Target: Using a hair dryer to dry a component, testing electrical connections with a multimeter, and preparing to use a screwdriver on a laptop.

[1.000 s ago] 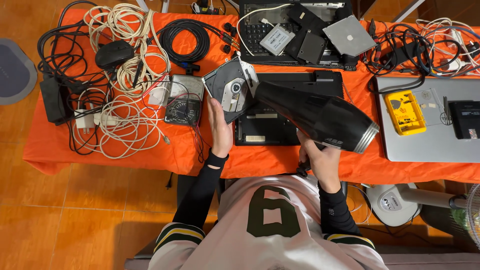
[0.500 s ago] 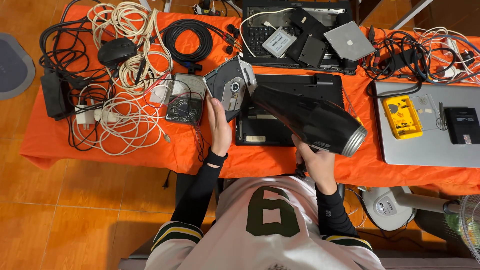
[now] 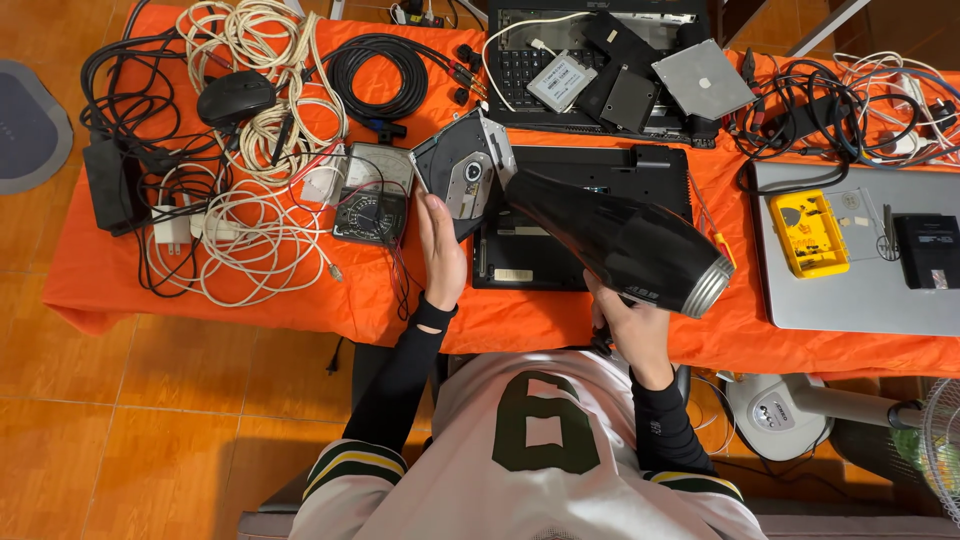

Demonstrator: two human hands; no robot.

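My left hand [image 3: 441, 250] holds up a grey optical disc drive [image 3: 463, 172], tilted above the orange table [image 3: 300, 300]. A black hair dryer [image 3: 625, 243] is gripped by its handle in my right hand [image 3: 632, 330]. Its narrow nozzle points at the drive and nearly touches it. Beneath both lies an upturned black laptop [image 3: 585, 215] with its underside showing.
White and black cable coils [image 3: 250, 120], a black mouse [image 3: 236, 97] and an analog multimeter [image 3: 374, 195] lie to the left. A dismantled laptop [image 3: 600, 60] with drives sits at the back. A silver laptop [image 3: 860, 270] carrying a yellow parts box [image 3: 808, 232] lies right. A fan base [image 3: 780, 412] stands below.
The view has shifted slightly. The hair dryer's rear end has swung a little lower and nearer me while its nozzle stays at the drive. My left hand keeps the drive raised.
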